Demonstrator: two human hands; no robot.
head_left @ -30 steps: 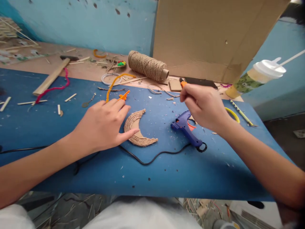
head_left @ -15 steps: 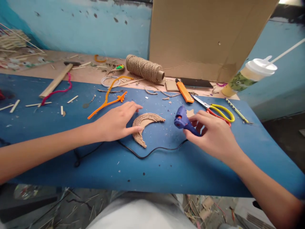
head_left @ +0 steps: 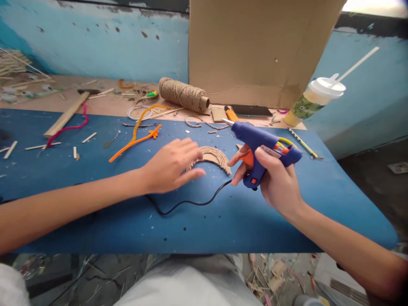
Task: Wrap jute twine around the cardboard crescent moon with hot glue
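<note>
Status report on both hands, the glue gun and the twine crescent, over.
Right hand gripping glue gun, held above the mat, nozzle pointing left. Left hand open, fingers on twine crescent. Black cord loops across the mat between them.

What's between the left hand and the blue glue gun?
Head view: a twine-wrapped cardboard crescent lies between the left hand and the blue plastic glue gun in the right hand; the gun's black cord passes below.

The glue gun is dark blue with an orange trigger and a black cord. Left of it, the crescent is ribbed tan. Beneath it, the worktop is blue, speckled pale. Further left lies an orange pipe cleaner. Behind the glue gun, the cup is green-patterned with a white lid.
</note>
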